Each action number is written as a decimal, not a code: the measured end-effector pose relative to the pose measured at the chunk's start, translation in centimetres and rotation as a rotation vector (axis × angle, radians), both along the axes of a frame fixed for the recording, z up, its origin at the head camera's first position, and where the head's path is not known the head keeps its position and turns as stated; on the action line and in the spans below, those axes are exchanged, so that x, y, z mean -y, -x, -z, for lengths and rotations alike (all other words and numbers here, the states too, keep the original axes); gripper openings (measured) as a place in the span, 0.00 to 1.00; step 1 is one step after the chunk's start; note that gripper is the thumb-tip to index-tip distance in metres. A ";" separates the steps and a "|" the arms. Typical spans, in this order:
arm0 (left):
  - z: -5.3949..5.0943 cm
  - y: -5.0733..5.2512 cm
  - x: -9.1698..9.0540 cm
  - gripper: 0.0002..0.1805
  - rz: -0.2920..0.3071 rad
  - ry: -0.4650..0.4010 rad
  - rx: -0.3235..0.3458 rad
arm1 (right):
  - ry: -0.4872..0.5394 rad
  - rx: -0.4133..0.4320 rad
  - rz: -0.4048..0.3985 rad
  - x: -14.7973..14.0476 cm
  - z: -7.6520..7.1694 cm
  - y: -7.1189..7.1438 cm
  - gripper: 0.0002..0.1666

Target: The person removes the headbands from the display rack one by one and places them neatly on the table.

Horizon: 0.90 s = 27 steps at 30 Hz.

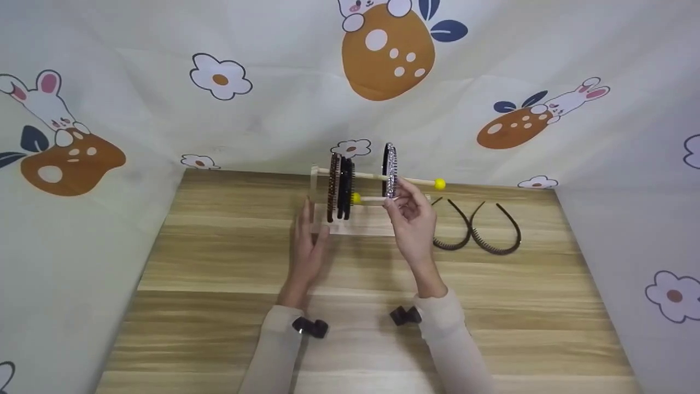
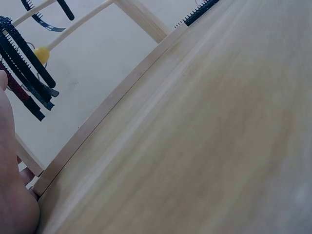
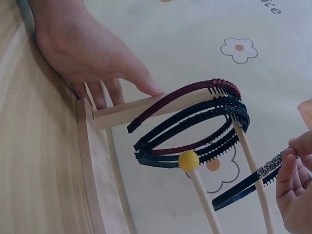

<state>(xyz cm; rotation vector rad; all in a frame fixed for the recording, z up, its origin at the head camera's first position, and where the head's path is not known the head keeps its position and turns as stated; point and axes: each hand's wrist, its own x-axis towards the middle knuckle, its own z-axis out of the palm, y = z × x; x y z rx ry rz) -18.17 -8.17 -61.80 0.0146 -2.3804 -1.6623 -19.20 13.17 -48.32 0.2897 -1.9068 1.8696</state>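
A wooden rack (image 1: 372,228) carries two rods tipped with yellow balls. My right hand (image 1: 415,227) pinches a silver, glittery toothed headband (image 1: 391,164) between thumb and fingers. That headband hangs on the long upper rod, apart from the others. Farther left on this rod, several dark headbands (image 1: 345,189) and a reddish-brown one (image 1: 331,189) hang close together. My left hand (image 1: 308,246) holds the rack's left end, its thumb along the upright post (image 3: 122,111) and its fingers behind, as the right wrist view shows.
Two dark toothed headbands, one nearer the rack (image 1: 453,248) and one farther right (image 1: 499,252), lie on the wood-grain table (image 1: 361,339). A printed cloth (image 1: 290,120) hangs behind and along both sides. The shorter rod's yellow ball (image 1: 356,198) sits beside the hanging headbands.
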 end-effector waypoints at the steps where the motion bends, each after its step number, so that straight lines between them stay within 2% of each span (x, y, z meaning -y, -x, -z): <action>1: 0.0 0.0 0.0 0.44 0.000 -0.001 0.002 | 0.001 0.001 0.002 -0.1 -0.1 0.0 0.26; 11: -0.1 -0.1 -0.1 0.43 -0.008 -0.005 0.029 | 0.012 -0.017 0.014 -1.0 -0.1 0.2 0.26; 19: 0.0 0.0 -0.1 0.44 -0.007 -0.014 -0.016 | 0.028 -0.029 0.043 -1.6 -0.3 0.3 0.27; 27: -0.1 0.0 0.0 0.44 0.003 -0.002 -0.006 | 0.038 -0.032 0.058 -2.4 -0.4 0.4 0.26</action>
